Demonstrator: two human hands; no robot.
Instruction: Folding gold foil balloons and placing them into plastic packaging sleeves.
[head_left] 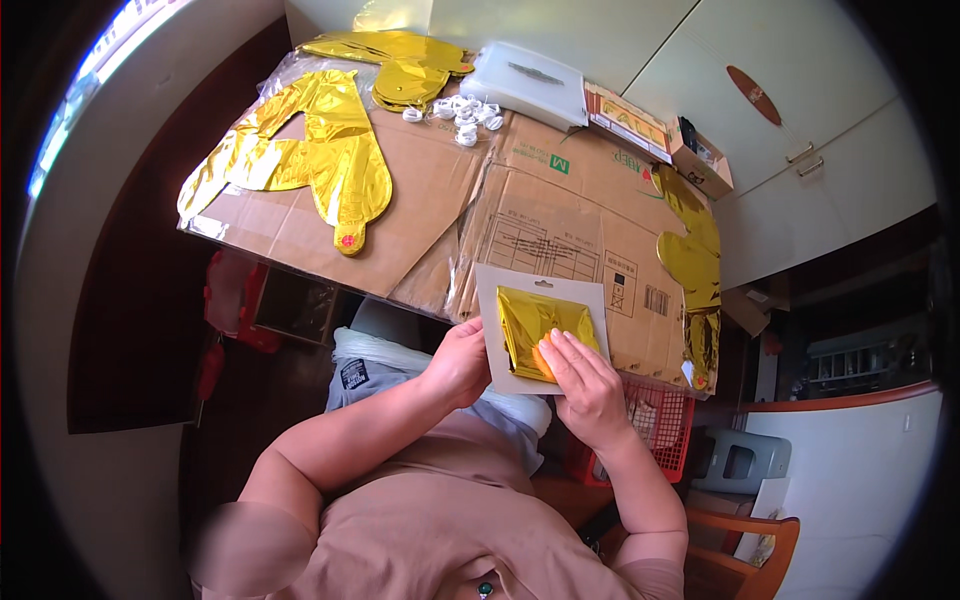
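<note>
In front of my body, a pale backing card (543, 274) with a hanger hole near its top edge is held tilted over the table's near edge. Folded gold foil (522, 318), like a flattened foil balloon, lies on its face. My left hand (462, 362) grips the card's left edge. The fingers of my right hand (586, 382) are pressed together over the foil, with a small orange piece (545, 357) beneath them; its kind is hard to make out. A flat gold foil balloon (352, 165) with a red-marked tab lies at the table's left.
Cardboard (425, 205) covers the table. More gold foil balloons lie at the back (410, 85) and right edge (692, 250). Several white ribbon rolls (467, 115) sit near a translucent box (525, 83). A red basket (660, 430) and a grey stool (745, 460) stand below right.
</note>
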